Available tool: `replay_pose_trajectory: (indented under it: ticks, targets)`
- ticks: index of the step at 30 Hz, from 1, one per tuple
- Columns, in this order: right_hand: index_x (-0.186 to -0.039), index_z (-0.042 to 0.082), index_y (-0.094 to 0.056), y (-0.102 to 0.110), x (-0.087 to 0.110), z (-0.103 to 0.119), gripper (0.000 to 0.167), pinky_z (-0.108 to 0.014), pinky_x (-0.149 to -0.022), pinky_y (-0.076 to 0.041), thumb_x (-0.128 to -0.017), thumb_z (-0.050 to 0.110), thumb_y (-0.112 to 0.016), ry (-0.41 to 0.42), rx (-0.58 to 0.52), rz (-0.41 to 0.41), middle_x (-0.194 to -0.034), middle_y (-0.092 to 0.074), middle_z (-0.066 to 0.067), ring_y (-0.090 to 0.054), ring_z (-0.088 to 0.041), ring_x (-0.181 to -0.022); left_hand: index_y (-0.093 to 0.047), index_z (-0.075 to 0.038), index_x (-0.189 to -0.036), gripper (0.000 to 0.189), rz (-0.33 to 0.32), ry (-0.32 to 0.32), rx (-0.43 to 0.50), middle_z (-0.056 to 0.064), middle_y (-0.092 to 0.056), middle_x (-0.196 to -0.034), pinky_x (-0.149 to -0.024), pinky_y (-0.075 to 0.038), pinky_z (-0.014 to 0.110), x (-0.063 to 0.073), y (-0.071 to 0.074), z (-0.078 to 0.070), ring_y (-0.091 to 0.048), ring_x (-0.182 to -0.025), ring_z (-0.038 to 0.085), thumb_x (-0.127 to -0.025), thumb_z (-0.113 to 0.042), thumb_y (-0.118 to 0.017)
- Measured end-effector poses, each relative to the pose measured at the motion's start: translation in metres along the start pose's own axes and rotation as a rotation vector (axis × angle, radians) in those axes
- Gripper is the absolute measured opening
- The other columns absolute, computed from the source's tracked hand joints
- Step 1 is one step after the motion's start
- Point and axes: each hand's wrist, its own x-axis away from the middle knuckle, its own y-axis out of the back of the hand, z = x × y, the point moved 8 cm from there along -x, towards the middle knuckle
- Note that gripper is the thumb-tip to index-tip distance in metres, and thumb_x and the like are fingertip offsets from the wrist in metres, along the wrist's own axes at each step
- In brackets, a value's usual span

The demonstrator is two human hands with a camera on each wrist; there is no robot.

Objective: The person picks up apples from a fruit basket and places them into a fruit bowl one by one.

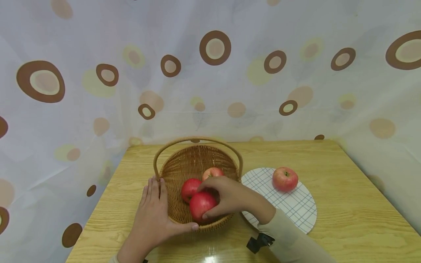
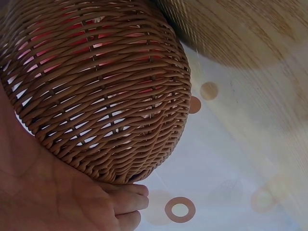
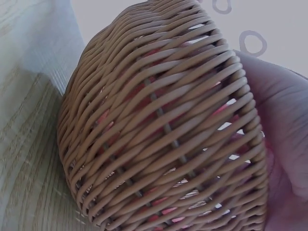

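Note:
A brown wicker basket (image 1: 174, 164) with an arched handle stands on the table, its woven side filling much of both wrist views. Inside it my right hand (image 1: 227, 199) grips a red apple (image 1: 201, 207), thumb on the near side and fingers over the far side. Beside that lie a second red apple (image 1: 189, 189) and a paler apple (image 1: 212, 172), partly covered by the hand. My left hand (image 1: 154, 215) rests along the basket's left rim with fingers straight and thumb stretched over the front edge. In the left wrist view its palm (image 2: 53, 197) lies against the wicker.
Right of the basket, a round white mat (image 1: 260, 179) with a blue grid lies on the wooden table (image 1: 342, 204). One apple (image 1: 285, 179) sits on its far part. A patterned sheet (image 1: 250, 84) hangs behind the table and at both sides.

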Motion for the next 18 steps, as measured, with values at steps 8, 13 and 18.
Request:
replay_pose_trajectory:
  ticks: [8, 13, 18]
  targets:
    - [-0.124, 0.016, -0.071, 0.007, 0.007, 0.002, 0.057, -0.029, -0.092, -0.061, -0.076, 0.030, -0.098, 0.054, -0.081, -0.082, -0.121, -0.072, 0.004, -0.069, -0.011, -0.108, -0.022, 0.011, -0.164, 0.160, 0.014, 0.017, 0.018, 0.034, -0.014, -0.172, -0.132, -0.015, 0.063, 0.000, -0.001, 0.000, -0.005, -0.164, 0.049, -0.060, -0.102, -0.066]
    - [-0.127, 0.012, -0.069, 0.015, 0.011, 0.004, 0.060, -0.030, -0.090, -0.063, -0.076, 0.027, -0.098, 0.121, -0.097, -0.196, -0.123, -0.071, 0.000, -0.070, -0.014, -0.107, -0.021, 0.011, -0.165, 0.159, 0.026, 0.032, 0.021, 0.033, -0.010, -0.173, -0.133, -0.014, 0.062, 0.000, -0.003, 0.001, -0.004, -0.164, 0.048, -0.061, -0.102, -0.064]
    - [-0.126, 0.012, -0.069, 0.023, 0.012, 0.010, 0.060, -0.033, -0.093, -0.063, -0.075, 0.024, -0.099, 0.180, -0.125, -0.254, -0.124, -0.070, 0.000, -0.068, -0.014, -0.112, -0.019, 0.011, -0.165, 0.160, 0.027, 0.044, 0.033, 0.033, -0.006, -0.173, -0.133, -0.014, 0.062, -0.001, -0.002, 0.001, -0.004, -0.164, 0.048, -0.061, -0.104, -0.061]
